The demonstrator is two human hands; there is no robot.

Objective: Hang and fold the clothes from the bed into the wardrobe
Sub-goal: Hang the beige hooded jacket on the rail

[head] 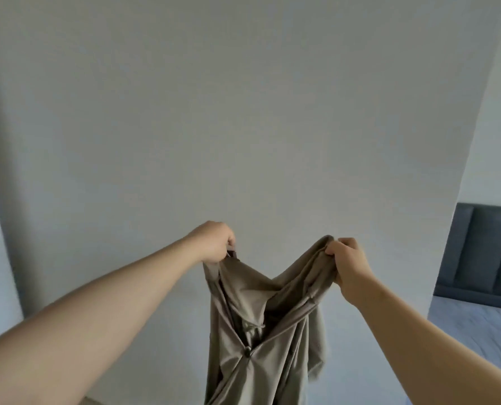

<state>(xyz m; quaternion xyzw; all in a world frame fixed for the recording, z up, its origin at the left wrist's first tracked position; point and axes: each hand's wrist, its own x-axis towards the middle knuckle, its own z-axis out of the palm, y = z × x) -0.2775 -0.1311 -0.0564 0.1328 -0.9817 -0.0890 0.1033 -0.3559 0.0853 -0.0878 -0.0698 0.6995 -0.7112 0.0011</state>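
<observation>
A beige-brown garment [261, 331] with a button and a drawstring hangs in the air in front of me. My left hand [214, 242] pinches its top edge on the left. My right hand [347, 263] grips a bunched part of the top edge on the right. The cloth sags between the two hands and drops out of the bottom of the view. No wardrobe or hanger is in sight.
A plain grey-white wall [243, 112] fills most of the view straight ahead. At the right edge is a bed [482, 328] with a light blue sheet and a dark grey padded headboard [482, 252].
</observation>
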